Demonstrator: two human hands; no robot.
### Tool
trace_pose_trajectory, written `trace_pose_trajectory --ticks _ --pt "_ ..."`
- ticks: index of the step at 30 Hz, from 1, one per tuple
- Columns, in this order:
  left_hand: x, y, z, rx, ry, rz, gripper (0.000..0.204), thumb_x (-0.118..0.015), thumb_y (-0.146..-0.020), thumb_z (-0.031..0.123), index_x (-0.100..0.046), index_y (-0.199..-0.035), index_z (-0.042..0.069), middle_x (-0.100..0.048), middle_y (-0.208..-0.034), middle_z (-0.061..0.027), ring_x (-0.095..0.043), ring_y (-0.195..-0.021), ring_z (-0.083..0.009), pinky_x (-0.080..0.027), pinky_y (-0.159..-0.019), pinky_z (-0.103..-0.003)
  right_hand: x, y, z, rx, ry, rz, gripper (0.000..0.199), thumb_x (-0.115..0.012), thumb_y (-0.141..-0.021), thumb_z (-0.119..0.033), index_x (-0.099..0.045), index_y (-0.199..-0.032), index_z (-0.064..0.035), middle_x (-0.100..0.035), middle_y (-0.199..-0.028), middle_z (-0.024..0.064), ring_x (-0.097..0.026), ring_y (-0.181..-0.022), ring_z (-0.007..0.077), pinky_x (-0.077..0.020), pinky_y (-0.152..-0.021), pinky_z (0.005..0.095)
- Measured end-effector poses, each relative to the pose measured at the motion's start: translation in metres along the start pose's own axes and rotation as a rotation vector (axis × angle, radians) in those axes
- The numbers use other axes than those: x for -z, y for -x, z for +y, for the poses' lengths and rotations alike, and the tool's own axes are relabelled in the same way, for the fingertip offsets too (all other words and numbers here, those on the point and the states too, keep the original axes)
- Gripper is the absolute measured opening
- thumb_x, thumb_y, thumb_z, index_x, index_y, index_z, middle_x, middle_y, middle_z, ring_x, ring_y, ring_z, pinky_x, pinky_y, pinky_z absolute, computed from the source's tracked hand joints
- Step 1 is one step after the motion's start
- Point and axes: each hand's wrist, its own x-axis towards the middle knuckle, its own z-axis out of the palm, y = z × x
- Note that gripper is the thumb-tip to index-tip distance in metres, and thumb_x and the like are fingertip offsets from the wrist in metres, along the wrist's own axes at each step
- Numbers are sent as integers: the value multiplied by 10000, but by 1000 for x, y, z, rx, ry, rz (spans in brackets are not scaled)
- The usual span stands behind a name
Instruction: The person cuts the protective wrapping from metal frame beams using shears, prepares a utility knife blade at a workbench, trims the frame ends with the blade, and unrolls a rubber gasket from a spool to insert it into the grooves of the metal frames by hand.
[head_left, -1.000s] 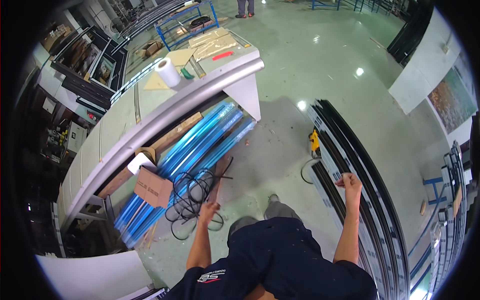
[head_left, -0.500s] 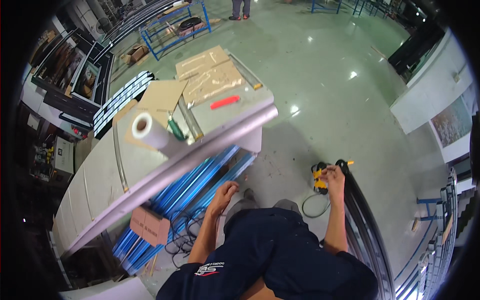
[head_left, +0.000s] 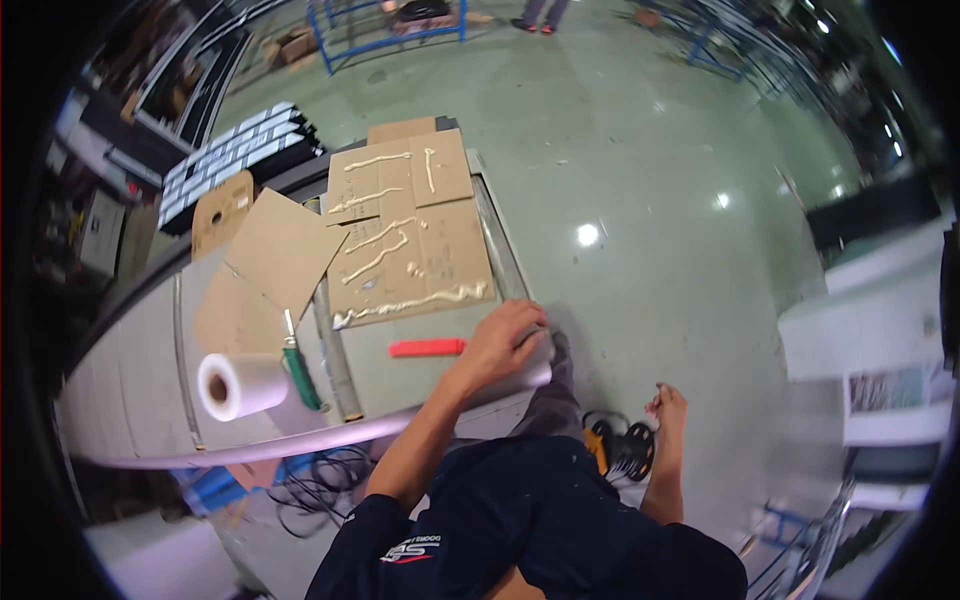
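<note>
My left hand (head_left: pixel 505 340) is over the near right corner of the worktable (head_left: pixel 390 380), its fingers loosely bent, with nothing seen in it. Just left of it lies a red, flat, knife-like tool (head_left: pixel 427 348). My right hand (head_left: pixel 668 405) hangs above the floor on the right, fingers half curled and tips apart, and no held thing shows. Beyond my left hand is a cardboard sheet (head_left: pixel 440 245) with cream-coloured beads of sealant or glue across it. A green-handled tool (head_left: pixel 301 375) lies farther left, beside a roll of clear film (head_left: pixel 240 386).
Folded cardboard (head_left: pixel 290 245) covers part of the table's left side. Below my right hand, a yellow-and-black reel-like device (head_left: pixel 622 447) stands on the floor. Dark cables (head_left: pixel 320 485) lie under the table. A person's legs (head_left: pixel 543 14) and a blue rack (head_left: pixel 390 40) are far off.
I have moved closer to the table and turned, so the cardboard and red tool appear nearer. My left hand has moved from beside my body to the table corner. My right hand appears lower.
</note>
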Motion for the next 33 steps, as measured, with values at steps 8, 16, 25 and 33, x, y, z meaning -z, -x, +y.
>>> trace_pose_trajectory --ticks 8,16,25,33 --pt "-52 -127 -87 222 -528 33 222 -679 -806 124 -632 -1008 45 -614 -1107 -113 -517 -1208 -315 -328 -1116 -478 -13 -306 -21 -253 514 -330 241 -605 -902 -192 -594 -765 6 -544 -591 88 -537 -431 177 -537 -427 332" --pt "-61 -156 -72 440 -581 61 109 -658 -764 111 -643 -869 84 -610 -845 -45 -585 -851 -230 -415 -878 -345 -245 -496 -188 166 362 -665 257 -654 -903 -174 -580 -750 19 -562 -623 62 -550 -532 124 -539 -523 299" --pt "-59 -265 -104 1064 -136 286 293 -658 -874 308 -684 -1041 69 -699 -1006 -152 -655 -952 -333 -497 -836 -427 -489 -520 -325 783 497 -894 130 -678 -786 -73 -649 -871 21 -678 -737 131 -684 -649 200 -560 -609 309" --pt "87 -495 -290 658 -394 254 340 -678 -864 278 -663 -1108 41 -682 -1066 -175 -640 -983 -377 -516 -834 -443 -361 -794 -293 723 1620 -996 184 -648 -847 -178 -589 -753 -30 -640 -727 83 -678 -759 231 -579 -712 381"
